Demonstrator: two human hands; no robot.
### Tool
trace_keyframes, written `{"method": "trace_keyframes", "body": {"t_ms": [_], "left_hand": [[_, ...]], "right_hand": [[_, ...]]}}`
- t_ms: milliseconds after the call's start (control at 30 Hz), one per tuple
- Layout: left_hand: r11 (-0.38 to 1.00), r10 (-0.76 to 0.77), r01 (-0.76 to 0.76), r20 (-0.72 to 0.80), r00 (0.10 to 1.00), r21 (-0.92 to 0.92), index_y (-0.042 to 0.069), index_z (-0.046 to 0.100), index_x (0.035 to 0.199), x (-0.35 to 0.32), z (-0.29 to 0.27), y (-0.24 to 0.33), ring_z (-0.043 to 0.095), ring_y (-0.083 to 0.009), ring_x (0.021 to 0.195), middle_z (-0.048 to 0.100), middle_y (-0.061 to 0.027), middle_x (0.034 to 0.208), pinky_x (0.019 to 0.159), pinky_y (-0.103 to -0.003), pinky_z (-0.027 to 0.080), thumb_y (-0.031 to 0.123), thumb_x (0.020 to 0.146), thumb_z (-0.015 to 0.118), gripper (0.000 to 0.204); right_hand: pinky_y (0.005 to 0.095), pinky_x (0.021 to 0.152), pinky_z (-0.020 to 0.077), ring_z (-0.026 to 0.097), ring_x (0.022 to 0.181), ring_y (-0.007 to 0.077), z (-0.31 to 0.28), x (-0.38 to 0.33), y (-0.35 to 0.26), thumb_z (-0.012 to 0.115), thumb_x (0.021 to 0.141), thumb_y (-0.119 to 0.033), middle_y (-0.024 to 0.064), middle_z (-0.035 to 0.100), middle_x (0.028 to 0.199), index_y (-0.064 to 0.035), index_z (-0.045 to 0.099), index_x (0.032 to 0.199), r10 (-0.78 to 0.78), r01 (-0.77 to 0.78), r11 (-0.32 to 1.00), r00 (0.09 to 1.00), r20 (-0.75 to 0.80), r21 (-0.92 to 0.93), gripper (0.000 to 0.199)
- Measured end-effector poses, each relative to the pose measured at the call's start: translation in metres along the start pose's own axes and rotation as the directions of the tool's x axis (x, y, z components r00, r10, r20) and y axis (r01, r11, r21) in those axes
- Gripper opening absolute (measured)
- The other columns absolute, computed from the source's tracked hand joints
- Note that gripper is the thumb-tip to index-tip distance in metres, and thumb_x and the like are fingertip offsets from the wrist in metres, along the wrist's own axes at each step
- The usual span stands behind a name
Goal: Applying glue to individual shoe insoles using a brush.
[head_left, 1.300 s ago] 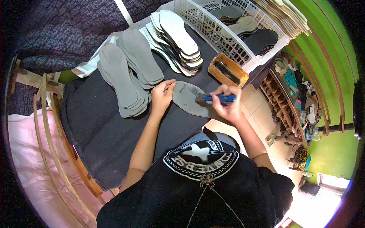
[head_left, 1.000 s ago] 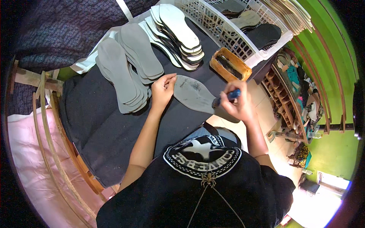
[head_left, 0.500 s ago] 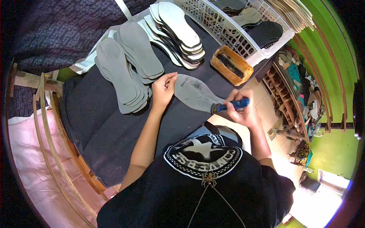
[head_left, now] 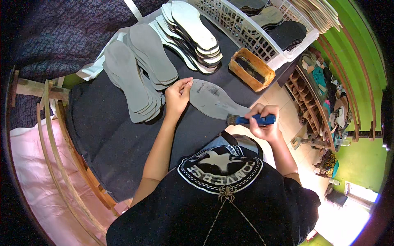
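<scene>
Flat grey shoe-sole-shaped sheet [head_left: 213, 100] laid on black cloth-covered table [head_left: 123, 160], in front of the wearer; dark smears seen on its broad end. Edge of that end pinched between thumb and fingertips of the left hand [head_left: 178, 99], fingers drawn narrow. Blue-handled brush with dark bristles [head_left: 243, 120] held in the right hand [head_left: 264, 125], fingers closed around the handle. Bristles placed at the sheet's near edge, by its narrowed middle; contact cannot be told. Far end of the sheet partly hidden by the right hand and brush.

Beyond the right hand, yellow-brown rectangular open container [head_left: 245, 76], dark-stained inside, is set on the table, near a white perforated plastic crate [head_left: 246, 30] in which grey and black sole shapes are stacked. Two overlapping stacks of grey sole shapes [head_left: 129, 82] are laid left of the sheet; white-topped sole shapes [head_left: 191, 24] are piled behind.
</scene>
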State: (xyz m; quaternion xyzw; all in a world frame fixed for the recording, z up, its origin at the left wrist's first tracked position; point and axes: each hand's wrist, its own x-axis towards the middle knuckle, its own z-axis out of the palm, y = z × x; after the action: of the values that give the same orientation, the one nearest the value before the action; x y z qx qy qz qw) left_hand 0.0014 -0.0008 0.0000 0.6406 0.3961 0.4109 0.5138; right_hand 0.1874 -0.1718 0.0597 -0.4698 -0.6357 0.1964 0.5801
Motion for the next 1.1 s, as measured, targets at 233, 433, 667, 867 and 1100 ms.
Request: {"method": "trace_keyframes", "body": {"t_ms": [233,433,667,867,1100], "left_hand": [[0.999,0.009,-0.009,0.008,1.000,-0.041,-0.006,0.057,0.092,0.000,0.000,-0.001,0.054,-0.0067,0.072,0.061,-0.0075,0.081,0.063,-0.018,0.042,0.009,0.079,0.054,0.020],[0.997,-0.032,0.033,0.020,0.999,-0.063,-0.006,0.057,0.092,-0.001,0.002,0.003,0.054,-0.0074,0.074,0.060,-0.0077,0.084,0.065,-0.018,0.042,0.007,0.079,0.054,0.019],[0.999,-0.027,0.027,0.005,1.000,-0.029,-0.005,0.058,0.091,0.000,-0.001,-0.001,0.055,-0.0079,0.071,0.061,-0.0076,0.081,0.064,-0.019,0.043,0.008,0.079,0.054,0.018],[0.984,0.123,-0.113,-0.070,0.990,0.137,-0.003,0.059,0.088,0.002,0.003,0.014,0.052,-0.0067,0.060,0.061,-0.0080,0.071,0.055,-0.021,0.041,0.010,0.079,0.054,0.017],[0.881,0.207,-0.176,-0.024,0.978,0.440,-0.002,0.059,0.089,0.034,-0.017,0.058,0.055,-0.0115,0.062,0.060,-0.0107,0.072,0.057,-0.023,0.042,0.012,0.078,0.053,0.018]], "right_hand": [[0.0324,0.049,0.0448,0.057,0.057,0.0220,0.025,0.022,-0.005,0.061,0.067,-0.004,0.0088,0.054,0.069,-0.0051,0.034,0.091,-0.002,0.016,0.955,0.999,0.047,-0.297,0.037],[0.0301,0.049,0.0438,0.056,0.058,0.0214,0.026,0.011,0.005,0.061,0.068,-0.001,0.0100,0.054,0.069,-0.0065,0.030,0.087,-0.080,0.085,0.993,0.994,0.069,-0.084,0.036],[0.0264,0.051,0.0408,0.051,0.056,0.0151,-0.012,-0.009,0.001,0.051,0.071,0.005,0.0107,0.049,0.063,-0.0064,0.026,0.084,0.004,-0.006,1.000,0.997,-0.075,-0.017,0.030],[0.0272,0.053,0.0428,0.052,0.059,0.0156,0.011,0.021,0.014,0.057,0.071,0.002,0.0085,0.050,0.066,-0.0051,0.029,0.087,-0.073,0.078,0.997,0.980,-0.183,0.026,0.033],[0.0309,0.043,0.0445,0.055,0.056,0.0288,0.017,0.018,0.001,0.064,0.065,-0.001,0.0134,0.055,0.071,-0.0052,0.030,0.085,-0.185,0.228,0.945,0.964,0.191,-0.235,0.039]]}}
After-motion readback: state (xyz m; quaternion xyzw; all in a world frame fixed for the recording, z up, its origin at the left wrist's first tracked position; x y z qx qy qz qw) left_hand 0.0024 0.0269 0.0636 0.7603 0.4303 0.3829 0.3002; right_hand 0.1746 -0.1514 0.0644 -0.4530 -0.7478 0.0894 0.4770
